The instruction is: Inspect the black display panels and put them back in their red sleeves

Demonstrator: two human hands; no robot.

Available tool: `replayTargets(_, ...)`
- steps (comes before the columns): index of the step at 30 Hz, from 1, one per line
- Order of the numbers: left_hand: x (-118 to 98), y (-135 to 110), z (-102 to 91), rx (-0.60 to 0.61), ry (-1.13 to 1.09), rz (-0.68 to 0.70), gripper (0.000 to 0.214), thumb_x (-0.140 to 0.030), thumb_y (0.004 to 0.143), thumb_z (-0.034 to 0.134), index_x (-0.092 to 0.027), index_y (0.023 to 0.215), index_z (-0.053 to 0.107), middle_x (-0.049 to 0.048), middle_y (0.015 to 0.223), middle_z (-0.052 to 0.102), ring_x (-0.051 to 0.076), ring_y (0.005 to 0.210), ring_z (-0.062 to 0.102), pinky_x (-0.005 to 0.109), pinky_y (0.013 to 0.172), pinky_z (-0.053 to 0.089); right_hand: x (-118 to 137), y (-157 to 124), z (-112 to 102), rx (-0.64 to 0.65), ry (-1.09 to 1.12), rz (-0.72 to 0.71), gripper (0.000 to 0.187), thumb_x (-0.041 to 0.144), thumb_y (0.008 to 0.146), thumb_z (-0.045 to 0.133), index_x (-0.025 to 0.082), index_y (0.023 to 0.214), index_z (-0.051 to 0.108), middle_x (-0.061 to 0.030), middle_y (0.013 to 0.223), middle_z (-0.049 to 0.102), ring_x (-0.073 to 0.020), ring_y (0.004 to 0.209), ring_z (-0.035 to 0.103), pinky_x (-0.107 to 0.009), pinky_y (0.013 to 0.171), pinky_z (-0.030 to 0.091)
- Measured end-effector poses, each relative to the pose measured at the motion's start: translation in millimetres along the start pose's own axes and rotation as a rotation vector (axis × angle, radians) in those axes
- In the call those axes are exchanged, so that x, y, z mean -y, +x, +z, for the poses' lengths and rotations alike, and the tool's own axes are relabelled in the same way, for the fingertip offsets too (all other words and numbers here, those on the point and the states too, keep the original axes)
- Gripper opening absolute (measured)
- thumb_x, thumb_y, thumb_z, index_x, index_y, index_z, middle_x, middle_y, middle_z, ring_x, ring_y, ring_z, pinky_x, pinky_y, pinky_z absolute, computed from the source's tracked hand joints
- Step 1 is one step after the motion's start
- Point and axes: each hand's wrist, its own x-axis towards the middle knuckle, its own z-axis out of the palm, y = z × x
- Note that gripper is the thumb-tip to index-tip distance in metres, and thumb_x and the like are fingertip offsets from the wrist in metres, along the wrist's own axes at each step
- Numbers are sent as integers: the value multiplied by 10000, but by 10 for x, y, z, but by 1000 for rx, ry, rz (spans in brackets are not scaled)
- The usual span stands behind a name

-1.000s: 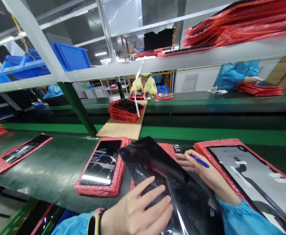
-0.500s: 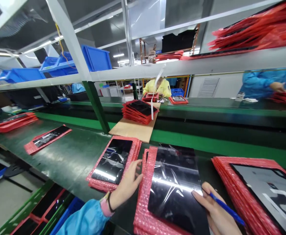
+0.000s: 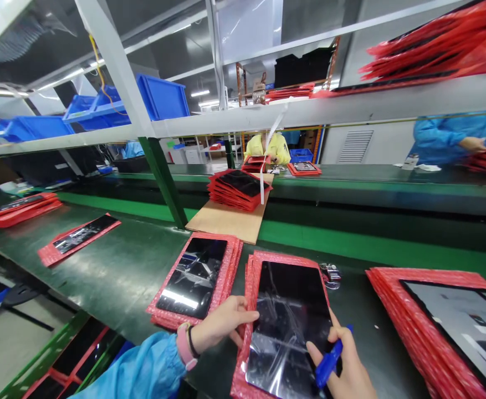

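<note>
A black glass panel under clear film lies on a stack of red bubble pouches. My right hand is shut on a blue pen, its fingers at the panel's lower right corner. My left hand is open, with its fingertips on the stack's left edge. To the left lies a second dark panel on red pouches. To the right, a grey-backed panel on a red pouch stack sits apart from my right hand. A small metal part lies beyond the panel.
A cardboard sheet holds a pile of red pouches with dark panels. More panels lie along the green bench. Blue bins and red pouches line the shelves. Co-workers in yellow and blue sit across the bench.
The panel, tilted in my hands a second ago, now lies flat on the red pouches. My right hand has moved onto its lower corner, and my left hand has shifted right to the stack.
</note>
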Motion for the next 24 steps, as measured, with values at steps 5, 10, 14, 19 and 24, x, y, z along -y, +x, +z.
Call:
replayTargets(5, -51, -1, 75, 20, -176, 96, 374, -443, 655, 749, -118, 794, 627, 11, 721, 624, 120, 620, 582, 234, 571, 460, -160, 3, 79, 8, -66, -62, 303, 534, 781, 509, 272, 855, 377, -120, 1349, 541, -291, 1360, 359, -388, 989, 396)
replayTargets(10, -125, 62, 164, 116, -435, 195, 525, -182, 608, 783, -166, 1110, 629, 58, 940, 717, 216, 848, 672, 321, 805, 482, -187, 46, 26, 157, -175, -114, 286, 517, 768, 572, 265, 811, 445, -151, 1411, 484, -321, 1377, 280, -416, 971, 443)
replayTargets(14, -135, 23, -131, 120, -531, 224, 706, -74, 578, 750, -198, 1250, 576, 86, 1113, 700, 279, 960, 674, 360, 839, 494, -74, 124, -201, 195, -79, -105, 272, 487, 794, 589, 257, 778, 444, -133, 1395, 496, -311, 1267, 481, -356, 909, 493)
replayTargets(19, 41, -171, -961, -279, -555, 270, 838, -75, 603, 748, -220, 1373, 451, 61, 1087, 722, 248, 946, 694, 306, 867, 503, 25, 246, -484, 104, 126, 79, 352, 566, 819, 532, 238, 692, 532, -89, 1098, 716, -276, 910, 696, -319, 804, 544)
replayTargets(24, 279, -264, -1590, -412, -501, 220, 894, -77, 610, 749, -208, 1408, 367, 85, 967, 746, 290, 828, 720, 372, 753, 559, 53, 433, -475, 225, 454, 207, 475, 685, 830, 405, 255, 905, 594, -110, 835, 752, -301, 817, 714, -420, 781, 562)
